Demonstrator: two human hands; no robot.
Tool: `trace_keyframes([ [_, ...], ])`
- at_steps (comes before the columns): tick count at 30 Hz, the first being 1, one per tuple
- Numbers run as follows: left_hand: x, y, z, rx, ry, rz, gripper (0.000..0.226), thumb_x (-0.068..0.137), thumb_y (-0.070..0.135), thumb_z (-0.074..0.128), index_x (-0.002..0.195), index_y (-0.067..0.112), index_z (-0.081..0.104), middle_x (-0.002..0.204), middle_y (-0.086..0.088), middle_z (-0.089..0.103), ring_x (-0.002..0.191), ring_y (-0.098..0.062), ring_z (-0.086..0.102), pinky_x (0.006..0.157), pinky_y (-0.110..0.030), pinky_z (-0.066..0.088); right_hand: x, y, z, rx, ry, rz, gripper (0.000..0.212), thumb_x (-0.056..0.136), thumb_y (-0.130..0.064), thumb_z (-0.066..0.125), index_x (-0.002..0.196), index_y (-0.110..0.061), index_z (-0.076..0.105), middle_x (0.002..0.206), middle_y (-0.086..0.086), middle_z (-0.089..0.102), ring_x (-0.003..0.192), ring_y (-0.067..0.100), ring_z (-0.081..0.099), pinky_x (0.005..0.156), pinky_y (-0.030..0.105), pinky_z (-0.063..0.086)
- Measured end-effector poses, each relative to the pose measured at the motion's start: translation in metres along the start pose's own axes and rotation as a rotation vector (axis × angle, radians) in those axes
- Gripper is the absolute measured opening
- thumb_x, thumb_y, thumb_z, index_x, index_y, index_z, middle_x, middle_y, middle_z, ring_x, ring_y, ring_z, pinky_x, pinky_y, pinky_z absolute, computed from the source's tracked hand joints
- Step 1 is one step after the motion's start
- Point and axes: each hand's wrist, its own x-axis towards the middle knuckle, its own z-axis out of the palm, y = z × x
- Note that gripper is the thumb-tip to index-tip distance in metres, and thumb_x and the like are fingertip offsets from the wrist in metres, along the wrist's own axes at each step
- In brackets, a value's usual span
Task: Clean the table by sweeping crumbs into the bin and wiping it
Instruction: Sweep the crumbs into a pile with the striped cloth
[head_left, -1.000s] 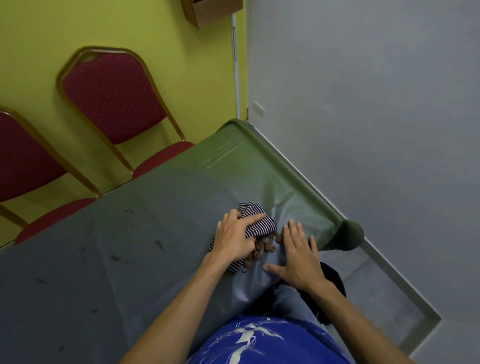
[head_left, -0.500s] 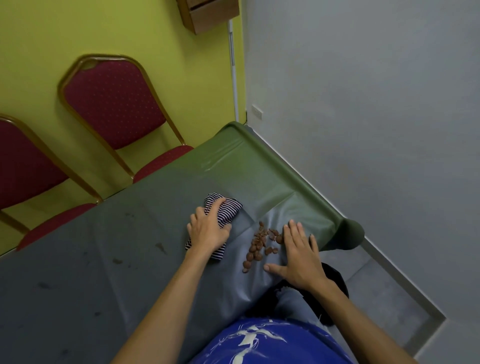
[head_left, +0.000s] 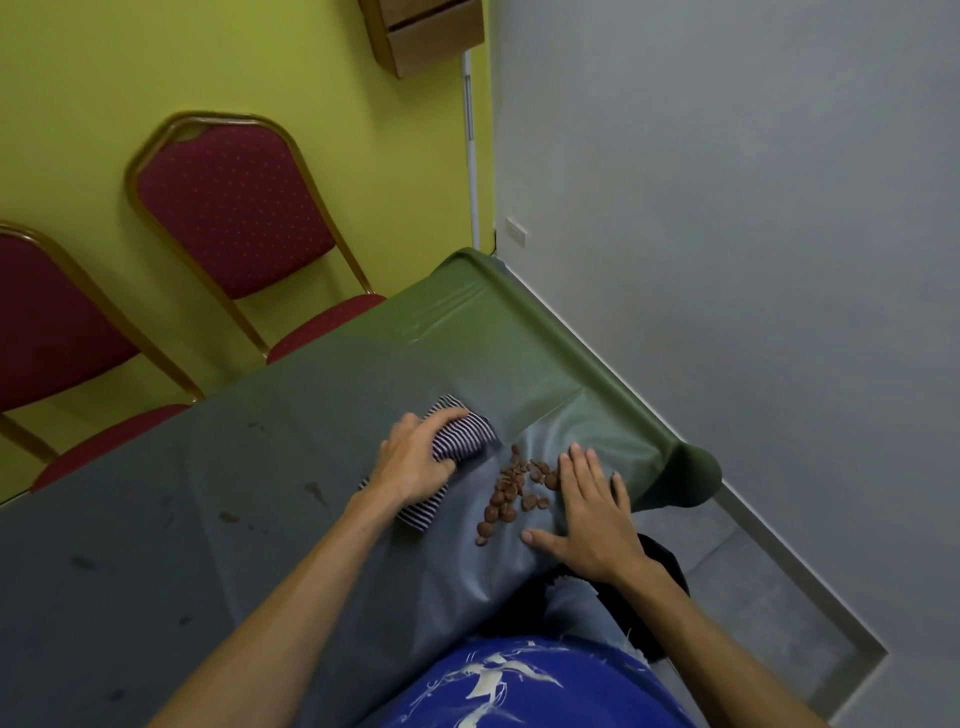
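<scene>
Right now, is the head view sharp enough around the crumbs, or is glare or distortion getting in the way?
Head view: crumbs sharp; soft sheen on the tablecloth, no blinding glare; wide-angle bending at the edges; dim, even light.

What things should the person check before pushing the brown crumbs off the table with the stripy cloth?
1. Cloth in hand: ok. The left hand presses the striped cloth on the table.
2. Crumbs gathered: ok. The crumbs lie in one loose pile between the two hands.
3. Guard in place: ok. The right hand lies flat beside the pile, near the table edge.
4. Bin under the edge: cannot tell. Only a dark shape shows below the right wrist.
5. Table wiped: not ok. Dark spots remain on the surface.
</scene>
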Motion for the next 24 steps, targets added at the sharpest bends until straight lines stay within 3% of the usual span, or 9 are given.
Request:
trace_keyframes([
  [2,0.004,-0.009,-0.004,-0.006,0.138,-0.138,0.066,0.08,0.025,0.065,0.135,0.051,0.039,0.119,-0.009,0.049,0.12,-0.035,0.049,0.1,-0.047,0.043,0.0,0.002,0.001,-0.003,-0.001,-0.006,0.123,0.062,-0.09,0.01,0.155,-0.013,-0.013,0.161,0.005,-0.024,0.148,0.021,-0.024,0.119,0.048,-0.008],
  [5,-0.002,-0.006,0.004,-0.026,0.162,-0.233,0.066,0.081,0.026,0.066,0.137,0.048,0.039,0.125,-0.011,0.048,0.121,-0.036,0.048,0.1,-0.046,0.042,-0.001,0.004,0.002,0.006,0.008,-0.01,0.123,0.063,-0.09,0.011,0.155,-0.012,-0.011,0.162,0.006,-0.023,0.148,0.022,-0.023,0.119,0.048,-0.009],
  [11,-0.029,0.026,0.037,0.032,0.112,-0.046,0.064,0.08,0.025,0.065,0.134,0.048,0.04,0.119,-0.003,0.043,0.119,-0.03,0.045,0.101,-0.042,0.039,0.001,0.005,0.003,-0.007,-0.003,-0.006,0.122,0.064,-0.09,0.013,0.155,-0.013,-0.014,0.161,0.005,-0.025,0.147,0.021,-0.024,0.119,0.048,-0.009],
  [16,-0.026,0.027,0.031,-0.127,0.125,-0.029,0.063,0.081,0.031,0.066,0.136,0.051,0.042,0.113,-0.005,0.048,0.112,-0.033,0.053,0.098,-0.043,0.046,-0.001,0.005,0.002,-0.007,0.006,-0.013,0.113,0.08,-0.084,0.034,0.155,-0.014,-0.014,0.161,0.004,-0.025,0.148,0.02,-0.023,0.12,0.047,-0.009],
  [20,-0.018,0.017,0.014,-0.08,0.306,-0.193,0.063,0.083,0.031,0.066,0.139,0.046,0.042,0.118,-0.011,0.049,0.112,-0.036,0.052,0.093,-0.043,0.047,-0.002,0.007,0.002,0.004,0.019,-0.018,0.112,0.08,-0.084,0.033,0.155,-0.016,-0.014,0.16,0.003,-0.026,0.147,0.019,-0.025,0.119,0.045,-0.011],
  [24,-0.027,0.002,0.026,0.028,0.323,-0.328,0.069,0.086,0.036,0.063,0.147,0.042,0.032,0.126,-0.016,0.044,0.117,-0.038,0.046,0.097,-0.047,0.04,-0.003,0.006,0.001,0.018,0.013,-0.022,0.112,0.081,-0.084,0.034,0.155,-0.016,-0.015,0.159,0.002,-0.027,0.147,0.018,-0.026,0.119,0.046,-0.011],
])
